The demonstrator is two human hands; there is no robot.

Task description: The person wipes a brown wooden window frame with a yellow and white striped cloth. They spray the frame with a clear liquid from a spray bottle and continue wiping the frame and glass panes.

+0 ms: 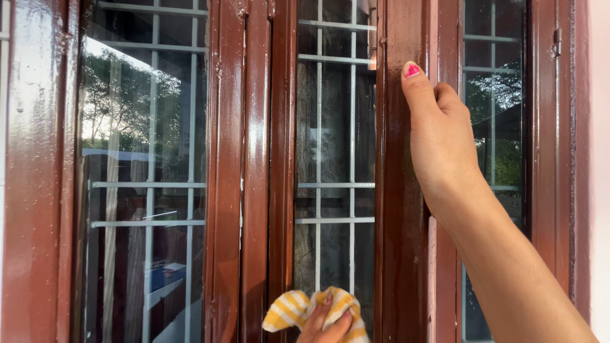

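Against the glossy brown window frame (397, 190), the right hand (438, 136) reaches up, fingers curled around its upright edge, thumb extended. Low at the middle pane (333, 159), the left hand (325, 325) clutches a yellow-and-white striped cloth (293, 310), pressed to the glass.

- The brown, glossy wooden window frame (400, 190) stands upright and carries everything here.
- A yellow-and-white striped cloth (293, 309) presses against its lower middle glass pane (333, 159).
- White metal grille bars (149, 184) sit behind the glass.
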